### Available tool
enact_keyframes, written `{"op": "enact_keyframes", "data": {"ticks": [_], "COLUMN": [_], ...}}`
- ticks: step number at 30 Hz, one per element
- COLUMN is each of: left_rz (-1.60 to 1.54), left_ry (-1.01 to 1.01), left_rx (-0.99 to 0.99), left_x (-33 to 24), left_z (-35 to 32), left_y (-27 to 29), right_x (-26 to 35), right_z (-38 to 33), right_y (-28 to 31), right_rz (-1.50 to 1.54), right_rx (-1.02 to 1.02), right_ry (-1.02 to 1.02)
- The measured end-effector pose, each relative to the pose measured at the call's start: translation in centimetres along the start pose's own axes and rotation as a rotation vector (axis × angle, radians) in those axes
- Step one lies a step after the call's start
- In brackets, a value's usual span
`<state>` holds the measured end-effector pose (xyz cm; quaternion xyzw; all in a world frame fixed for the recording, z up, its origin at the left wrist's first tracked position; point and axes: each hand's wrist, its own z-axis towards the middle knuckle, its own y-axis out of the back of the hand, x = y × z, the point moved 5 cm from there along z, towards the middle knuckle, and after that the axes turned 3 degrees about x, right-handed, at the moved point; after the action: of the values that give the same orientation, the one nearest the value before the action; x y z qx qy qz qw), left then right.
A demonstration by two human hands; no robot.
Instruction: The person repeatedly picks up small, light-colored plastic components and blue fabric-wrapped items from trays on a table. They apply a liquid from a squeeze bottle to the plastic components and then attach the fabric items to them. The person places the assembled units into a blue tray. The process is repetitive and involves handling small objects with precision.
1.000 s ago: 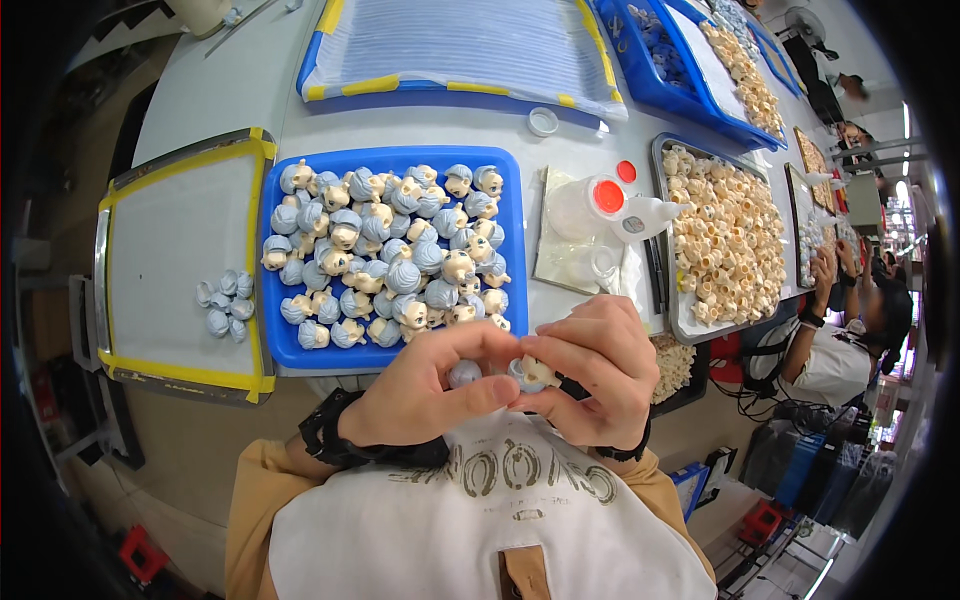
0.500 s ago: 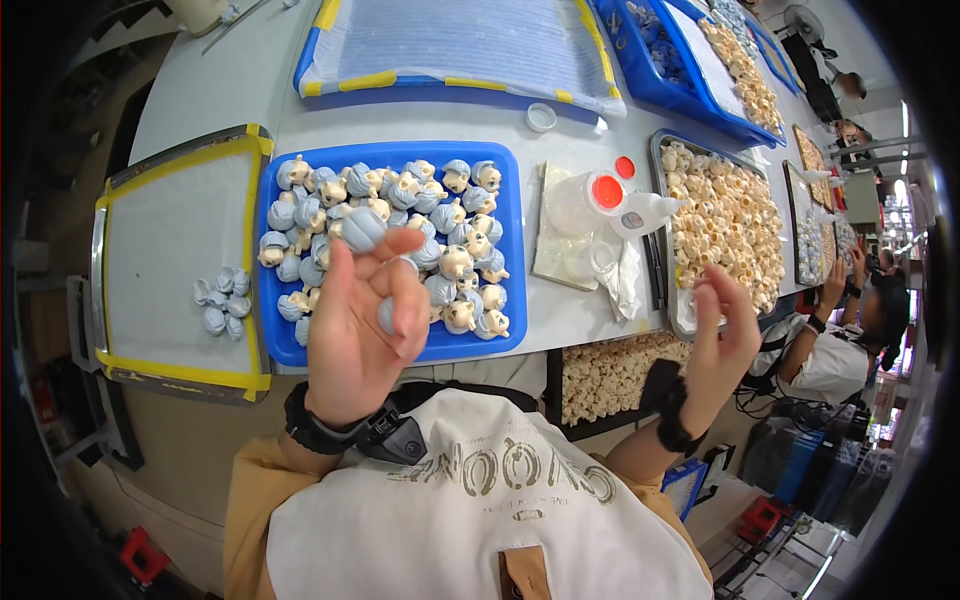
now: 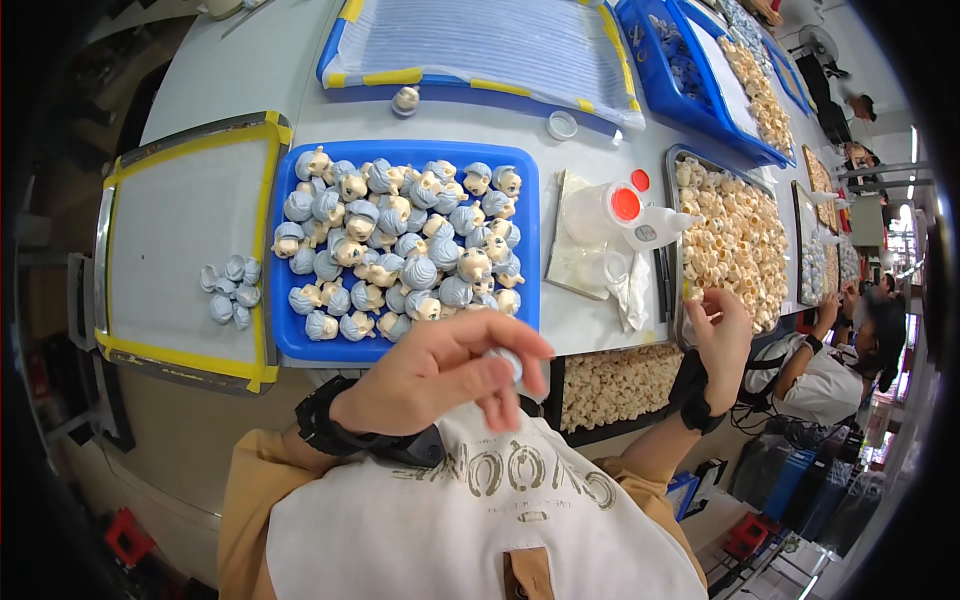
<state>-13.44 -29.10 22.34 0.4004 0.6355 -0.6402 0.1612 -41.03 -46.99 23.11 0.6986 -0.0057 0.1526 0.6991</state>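
My left hand (image 3: 440,375) is in front of the blue tray, fingers curled around a small light-blue hair piece (image 3: 508,364) that they partly hide. My right hand (image 3: 722,335) reaches to the near left corner of the metal tray (image 3: 675,215), its thumb and fingertips closed together beside the cream hollow doll-head parts (image 3: 730,235). What those fingertips hold, if anything, is too small to make out. Doll heads with light-blue hair (image 3: 418,272) fill the blue tray (image 3: 530,250). One more doll head (image 3: 405,100) shows beyond that tray's far edge.
Several loose blue hair pieces (image 3: 232,290) lie on a yellow-taped framed board (image 3: 190,230) at left. White bottles with red tops (image 3: 625,205) stand between the trays. A lined tray (image 3: 480,45) lies beyond. Another person (image 3: 830,365) works at right.
My left hand has moved right and nearer my body, away from above the blue tray. A doll head now shows beyond that tray. My right hand has lowered slightly beside the metal tray.
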Motion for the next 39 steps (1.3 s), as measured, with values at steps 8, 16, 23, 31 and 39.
{"op": "enact_keyframes", "data": {"ticks": [8, 16, 23, 31, 39], "left_rz": [0.292, 0.568, 0.508, 0.272, 0.355], "left_ry": [-0.076, -0.077, -0.170, -0.167, -0.168], "left_rx": [-0.009, -0.132, 0.013, 0.014, -0.035], "left_x": [1.0, 0.0, 0.4, 0.2, 0.2], "left_z": [0.8, 0.3, 0.3, 0.2, 0.2], "left_y": [-0.2, 0.0, -0.2, -0.1, 0.1], "right_x": [13.5, 18.2, 17.5, 14.1, 13.2], "right_z": [-6.9, -8.2, -8.0, -4.6, -2.4], "right_y": [2.9, 0.9, 1.1, 3.1, 0.7], "right_rz": [0.664, 0.658, 0.809, 0.589, 0.377], "right_rx": [0.028, 0.154, 0.167, -0.173, -0.071], "right_ry": [0.700, 0.957, 0.938, 0.563, 0.538]}}
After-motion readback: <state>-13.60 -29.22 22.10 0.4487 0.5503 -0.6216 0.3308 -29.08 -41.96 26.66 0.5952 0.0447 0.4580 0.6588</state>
